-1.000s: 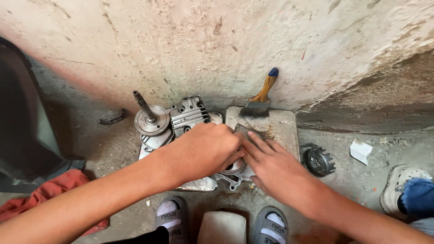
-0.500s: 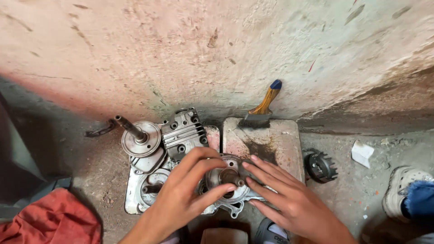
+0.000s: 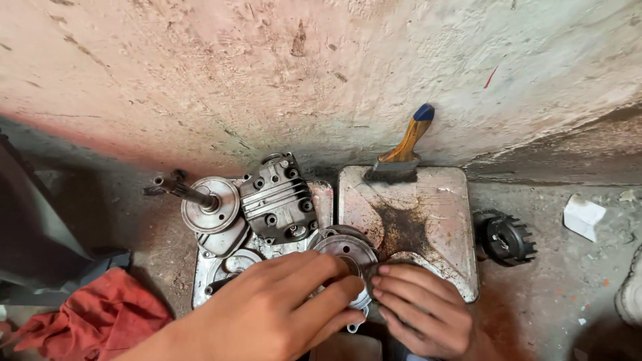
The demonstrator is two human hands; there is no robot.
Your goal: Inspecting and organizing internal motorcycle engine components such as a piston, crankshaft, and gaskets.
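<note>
My left hand (image 3: 281,307) lies over a round metal engine part (image 3: 348,254) at the bottom centre, fingers curled around its near side. My right hand (image 3: 418,304) meets it from the right, fingertips pressed to the same part's edge. Just behind sit a finned grey cylinder head (image 3: 277,200) and a crankshaft with a round flywheel web (image 3: 207,200), all resting on a metal tray (image 3: 321,197). What lies under my palms is hidden.
A dirty square metal tray (image 3: 441,220) holds a paintbrush (image 3: 404,150) leaning on the plaster wall (image 3: 321,73). A black toothed gear part (image 3: 505,237) and a white block (image 3: 583,217) lie right. A red rag (image 3: 100,317) lies at lower left.
The view has tilted up and my arms have dropped low in frame. Both hands slid nearer to me, uncovering the cylinder head and crankshaft, and now close on the round part.
</note>
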